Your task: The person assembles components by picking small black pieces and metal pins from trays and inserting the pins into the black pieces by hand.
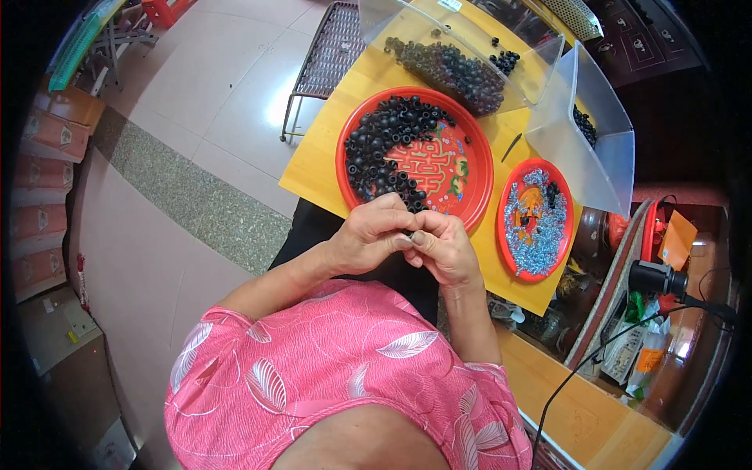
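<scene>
My left hand [371, 235] and my right hand [443, 251] meet at the near rim of a round red tray [479, 196]. Fingers of both are closed in a pinch, tips touching. A bit of something dark shows between them, too small and covered to make out. Many black, hollow, bead-like pieces [368, 149] lie in the tray, heaped along its left and far side. To the right, a smaller red oval tray [502, 235] holds shiny silvery-blue small pieces [540, 254] and a few black ones.
Both trays rest on a yellow board [313, 168]. Behind them a clear plastic bin [439, 39] holds more black pieces; another clear bin [583, 149] stands at the right. A thin dark tool [511, 146] lies between trays. A woven stool [338, 51] is beyond the board.
</scene>
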Available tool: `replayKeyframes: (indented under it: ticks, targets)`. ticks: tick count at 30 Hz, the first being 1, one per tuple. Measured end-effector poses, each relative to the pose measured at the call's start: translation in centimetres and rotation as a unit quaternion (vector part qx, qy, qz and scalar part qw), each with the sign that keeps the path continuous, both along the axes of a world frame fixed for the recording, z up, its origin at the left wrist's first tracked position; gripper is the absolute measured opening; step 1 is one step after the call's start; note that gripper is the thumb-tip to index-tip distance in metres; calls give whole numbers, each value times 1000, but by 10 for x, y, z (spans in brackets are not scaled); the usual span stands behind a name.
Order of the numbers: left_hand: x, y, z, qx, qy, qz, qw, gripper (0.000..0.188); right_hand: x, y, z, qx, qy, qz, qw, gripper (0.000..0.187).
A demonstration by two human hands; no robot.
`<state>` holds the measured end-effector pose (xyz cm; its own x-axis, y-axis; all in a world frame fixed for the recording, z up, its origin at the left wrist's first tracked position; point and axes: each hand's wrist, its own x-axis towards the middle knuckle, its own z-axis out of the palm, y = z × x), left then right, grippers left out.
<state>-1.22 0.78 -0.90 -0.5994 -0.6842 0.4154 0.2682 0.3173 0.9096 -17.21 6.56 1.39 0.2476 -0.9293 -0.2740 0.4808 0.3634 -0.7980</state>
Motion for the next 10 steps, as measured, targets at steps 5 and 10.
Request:
replayKeyframes:
  ticks: [5, 10]
  targets:
    - [-3, 3, -4, 18, 31, 39, 999, 24, -3, -5, 16, 2, 61, 11, 998, 18]
    - [0, 6, -10, 55, 47, 25, 997, 30, -54, -29, 51, -27, 225, -52, 973, 25]
